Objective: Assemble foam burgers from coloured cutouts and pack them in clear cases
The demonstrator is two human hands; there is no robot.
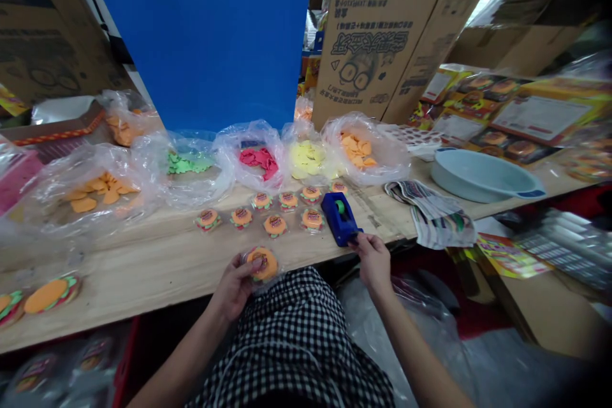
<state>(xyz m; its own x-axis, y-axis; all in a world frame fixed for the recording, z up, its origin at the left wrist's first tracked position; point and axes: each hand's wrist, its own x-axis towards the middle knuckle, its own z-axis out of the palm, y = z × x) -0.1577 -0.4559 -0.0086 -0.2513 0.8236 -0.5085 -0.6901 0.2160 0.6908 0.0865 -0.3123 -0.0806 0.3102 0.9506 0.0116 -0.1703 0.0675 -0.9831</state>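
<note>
My left hand (238, 284) is closed around the edge of a burger-shaped piece (264, 262) in clear wrap, its orange bun side up with a printed label. It hangs over the table's front edge, above a checked apron (306, 325). At the cutting end of a blue tape dispenser (338, 220) with a green core, my right hand (373, 261) pinches the end of the tape, which is barely visible between the fingertips. Several smaller-looking wrapped burgers (275, 225) lie in loose rows left of the dispenser.
Clear bags of orange (356, 150), yellow (306, 159), red (259, 162) and green pieces (190, 163) line the back. A grey-blue basin (482, 175) and printed sheets (433, 210) lie right. Two unwrapped-looking burgers (52, 295) sit left. A blue board (205, 38) and carton (377, 44) stand behind.
</note>
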